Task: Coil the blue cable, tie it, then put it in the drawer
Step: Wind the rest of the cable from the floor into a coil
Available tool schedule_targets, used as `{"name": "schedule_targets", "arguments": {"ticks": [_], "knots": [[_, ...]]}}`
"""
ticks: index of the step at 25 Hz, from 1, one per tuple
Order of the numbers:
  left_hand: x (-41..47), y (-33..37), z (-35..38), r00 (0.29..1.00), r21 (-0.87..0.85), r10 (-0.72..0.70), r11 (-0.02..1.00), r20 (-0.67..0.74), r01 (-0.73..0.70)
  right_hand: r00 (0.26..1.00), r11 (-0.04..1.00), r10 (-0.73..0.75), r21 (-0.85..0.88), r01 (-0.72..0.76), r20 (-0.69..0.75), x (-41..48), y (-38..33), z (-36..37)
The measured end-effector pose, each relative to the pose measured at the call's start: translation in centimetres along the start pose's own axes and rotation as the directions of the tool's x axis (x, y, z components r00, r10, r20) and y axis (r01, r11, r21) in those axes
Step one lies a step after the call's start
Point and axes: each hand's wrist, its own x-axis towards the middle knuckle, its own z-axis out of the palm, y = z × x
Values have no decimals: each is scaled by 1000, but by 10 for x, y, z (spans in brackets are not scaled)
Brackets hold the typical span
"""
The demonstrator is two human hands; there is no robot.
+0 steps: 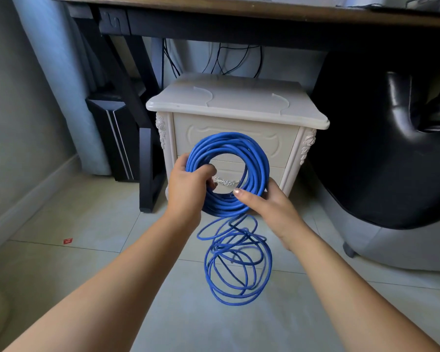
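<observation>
Right in front of the cabinet [235, 107], both hands hold the cable [258, 153] coil — left hand [188, 184] curled round its left side, right hand [267, 207] pinching the bottom — loose loops dangling below.

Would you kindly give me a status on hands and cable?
Left hand grips the blue cable, right hand holds its lower edge. Part coiled, loose loops trailing below. Drawer shut.

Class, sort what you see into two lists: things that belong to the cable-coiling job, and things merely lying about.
Job:
cable, part coiled, loose loops below
left hand and right hand, both holding the coil
nightstand, drawers shut

Lying about:
desk
chair
computer tower
black wires
red scrap
</observation>
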Motion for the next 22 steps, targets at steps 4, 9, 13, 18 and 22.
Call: {"name": "schedule_targets", "arguments": {"ticks": [4,9,13,18,22], "knots": [[-12,-3,6,993,-148,-99,983,61,107,1000,978,17,210,-11,-26,-2,-4,8],[-18,-6,8,937,-293,-216,909,273,295,995,978,45,209,-26,-86,1,-2,-2],[-24,-9,7,894,-198,-244,921,375,335,981,940,52,340,15,-185,2,-5,-2],[-18,-4,-1,866,233,-272,954,421,186,968,959,-42,262,108,-247,2,-12,-12],[-6,0,-12,885,347,-64,931,462,-114,975,980,-172,-122,156,-138,-4,-17,-20]]}}
